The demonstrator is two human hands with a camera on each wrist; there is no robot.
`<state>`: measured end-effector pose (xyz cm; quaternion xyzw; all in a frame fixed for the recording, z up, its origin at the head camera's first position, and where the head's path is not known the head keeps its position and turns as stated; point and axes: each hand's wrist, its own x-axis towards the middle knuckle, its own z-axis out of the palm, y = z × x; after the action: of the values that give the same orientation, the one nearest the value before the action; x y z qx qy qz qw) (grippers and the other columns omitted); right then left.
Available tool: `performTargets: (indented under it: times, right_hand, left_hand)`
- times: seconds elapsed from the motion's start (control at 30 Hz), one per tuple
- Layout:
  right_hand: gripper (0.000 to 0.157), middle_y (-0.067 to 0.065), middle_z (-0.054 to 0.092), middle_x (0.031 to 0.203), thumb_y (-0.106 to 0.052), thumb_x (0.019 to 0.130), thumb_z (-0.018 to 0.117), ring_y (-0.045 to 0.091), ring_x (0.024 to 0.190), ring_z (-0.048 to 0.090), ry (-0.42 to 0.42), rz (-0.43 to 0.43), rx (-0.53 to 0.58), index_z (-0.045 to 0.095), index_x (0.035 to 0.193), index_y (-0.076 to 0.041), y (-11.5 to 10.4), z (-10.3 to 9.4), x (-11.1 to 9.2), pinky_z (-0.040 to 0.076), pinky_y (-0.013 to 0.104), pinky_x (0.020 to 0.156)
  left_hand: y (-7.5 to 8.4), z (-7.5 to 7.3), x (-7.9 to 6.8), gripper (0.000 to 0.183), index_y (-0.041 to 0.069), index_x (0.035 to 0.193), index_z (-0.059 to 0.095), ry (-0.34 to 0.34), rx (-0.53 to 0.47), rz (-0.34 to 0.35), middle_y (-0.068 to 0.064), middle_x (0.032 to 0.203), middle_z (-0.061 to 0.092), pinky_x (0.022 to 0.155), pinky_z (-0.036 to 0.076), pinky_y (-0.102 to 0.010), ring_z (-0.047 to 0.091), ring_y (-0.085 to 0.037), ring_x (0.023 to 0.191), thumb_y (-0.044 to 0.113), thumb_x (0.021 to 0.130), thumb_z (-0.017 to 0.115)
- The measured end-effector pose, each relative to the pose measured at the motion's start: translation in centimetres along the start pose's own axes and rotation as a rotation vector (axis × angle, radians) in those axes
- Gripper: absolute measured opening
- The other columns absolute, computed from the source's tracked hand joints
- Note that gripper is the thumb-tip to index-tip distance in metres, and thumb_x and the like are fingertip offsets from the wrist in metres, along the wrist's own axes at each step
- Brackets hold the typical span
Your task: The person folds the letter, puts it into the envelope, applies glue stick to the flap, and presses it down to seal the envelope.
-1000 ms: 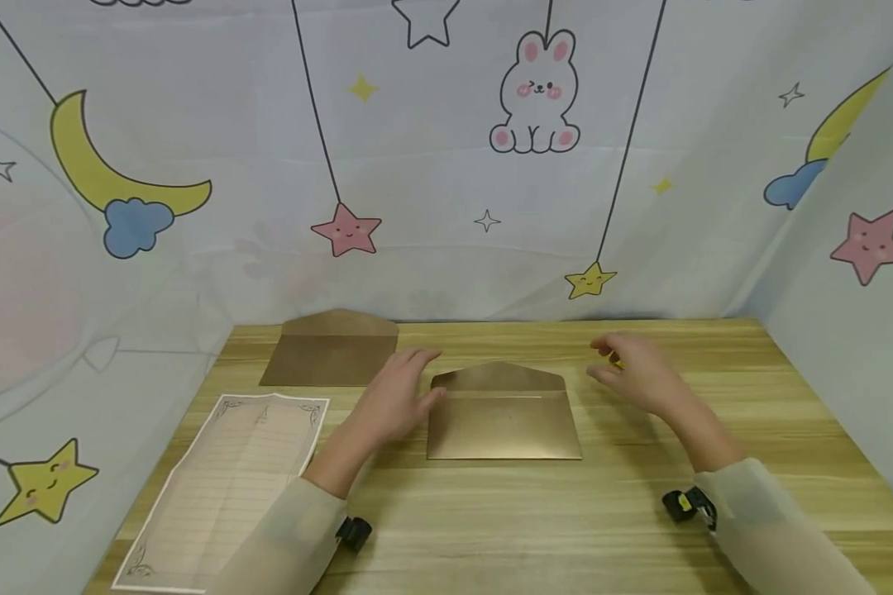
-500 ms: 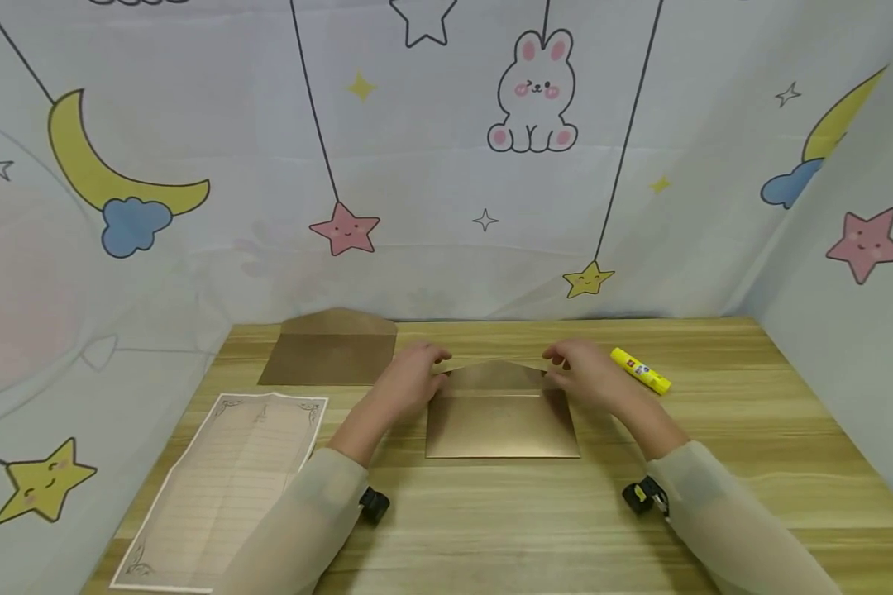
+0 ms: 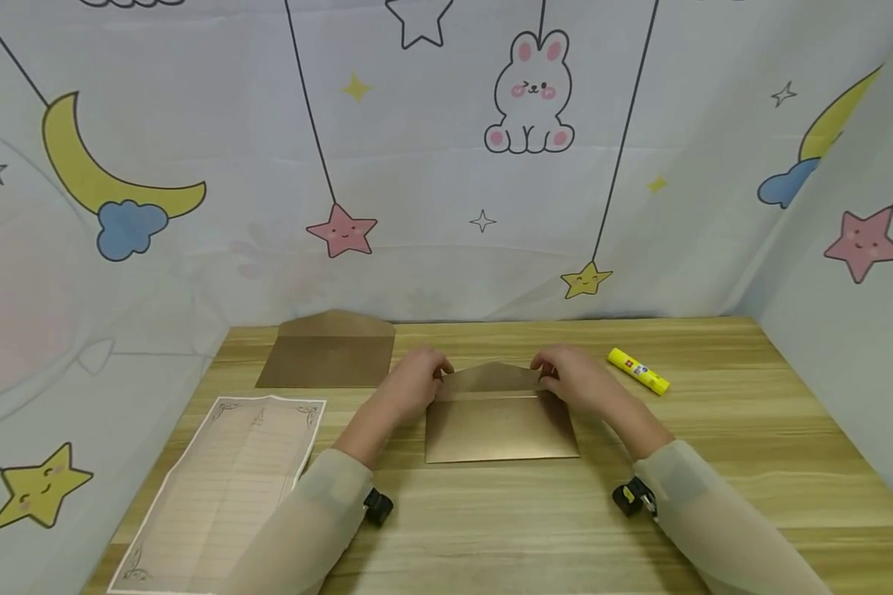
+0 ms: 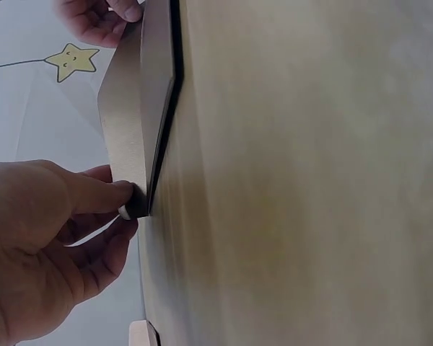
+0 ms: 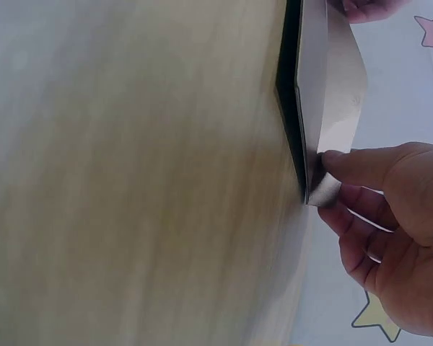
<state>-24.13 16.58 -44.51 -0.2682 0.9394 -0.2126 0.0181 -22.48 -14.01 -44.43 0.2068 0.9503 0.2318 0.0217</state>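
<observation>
A gold-brown envelope [image 3: 502, 430] lies in the middle of the wooden table, its pointed flap [image 3: 494, 377] raised at the far side. My left hand [image 3: 415, 382] pinches the flap's left corner between thumb and fingers; in the left wrist view the thumb [image 4: 105, 193] presses on its inner face. At the opposite corner my right hand [image 3: 576, 378] pinches the flap the same way, with the right thumb [image 5: 364, 166] on the inside and fingers behind. Both wrist views show the flap tilted up from the envelope body [image 4: 159, 72].
A yellow glue stick [image 3: 638, 371] lies right of the right hand. Another brown envelope [image 3: 327, 359] with its flap unfolded lies at the back left. A bordered, lined letter sheet [image 3: 216, 487] is at the left, partly under the left sleeve. A printed curtain [image 3: 432, 165] hangs behind the table.
My right hand has let go of the glue stick and moved left onto the envelope's flap. My left hand has moved slightly right and closed on the flap's left corner.
</observation>
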Motion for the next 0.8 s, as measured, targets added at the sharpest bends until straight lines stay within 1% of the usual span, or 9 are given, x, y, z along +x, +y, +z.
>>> performTargets:
  times: [0.13, 0.3, 0.47, 0.57, 0.67, 0.8]
  right_hand:
    - [0.016, 0.002, 0.072, 0.098, -0.002, 0.097, 0.076, 0.02, 0.091, 0.067, 0.012, -0.016, -0.014, 0.076, 0.112, -0.008, -0.1, 0.0, 0.0, 0.058, 0.044, 0.082]
    - [0.015, 0.005, 0.074, 0.098, 0.0, 0.098, 0.074, 0.02, 0.09, 0.067, 0.045, -0.036, -0.026, 0.077, 0.109, -0.01, -0.2, -0.1, -0.1, 0.058, 0.045, 0.082]
    - [0.016, 0.003, 0.076, 0.104, 0.001, 0.098, 0.073, 0.023, 0.095, 0.07, 0.074, -0.062, -0.047, 0.079, 0.106, -0.011, -0.2, 0.0, -0.2, 0.059, 0.046, 0.085]
    - [0.017, 0.002, 0.077, 0.103, 0.003, 0.097, 0.073, 0.024, 0.097, 0.071, 0.089, -0.085, -0.058, 0.08, 0.105, -0.011, -0.3, 0.1, -0.4, 0.059, 0.046, 0.086]
    - [0.017, 0.002, 0.076, 0.101, 0.004, 0.096, 0.074, 0.023, 0.096, 0.071, 0.104, -0.115, -0.074, 0.081, 0.103, -0.01, -0.4, 0.0, -0.7, 0.06, 0.044, 0.085]
    - [0.016, 0.002, 0.077, 0.098, 0.003, 0.094, 0.077, 0.022, 0.092, 0.071, 0.108, -0.144, -0.11, 0.082, 0.101, -0.01, -0.6, -0.1, -1.2, 0.06, 0.043, 0.083]
  left_hand:
    - [-0.1, -0.1, -0.1, 0.024, 0.005, 0.117, 0.077, 0.008, 0.005, 0.006, -0.01, 0.103, 0.07, 0.086, 0.056, -0.041, 0.065, -0.025, 0.097, -0.008, 0.1, 0.066]
    - [0.0, -0.3, -0.3, 0.02, 0.007, 0.112, 0.078, 0.042, 0.008, 0.01, -0.009, 0.102, 0.07, 0.085, 0.056, -0.04, 0.064, -0.024, 0.095, -0.006, 0.1, 0.068]
    - [-0.1, -0.2, -0.6, 0.02, 0.011, 0.103, 0.079, 0.075, 0.037, 0.029, -0.006, 0.099, 0.07, 0.082, 0.056, -0.038, 0.065, -0.022, 0.094, -0.006, 0.098, 0.069]
    - [-0.1, -0.1, -0.7, 0.02, 0.012, 0.1, 0.081, 0.091, 0.056, 0.048, -0.003, 0.099, 0.071, 0.082, 0.057, -0.036, 0.067, -0.022, 0.096, -0.006, 0.097, 0.072]
    - [-0.1, -0.1, -0.9, 0.019, 0.012, 0.099, 0.082, 0.086, 0.074, 0.064, -0.003, 0.098, 0.072, 0.082, 0.058, -0.035, 0.068, -0.022, 0.096, -0.006, 0.095, 0.075]
    - [0.1, -0.2, -1.1, 0.021, 0.011, 0.1, 0.082, 0.047, 0.088, 0.083, -0.003, 0.097, 0.072, 0.082, 0.058, -0.035, 0.069, -0.021, 0.093, -0.008, 0.094, 0.075]
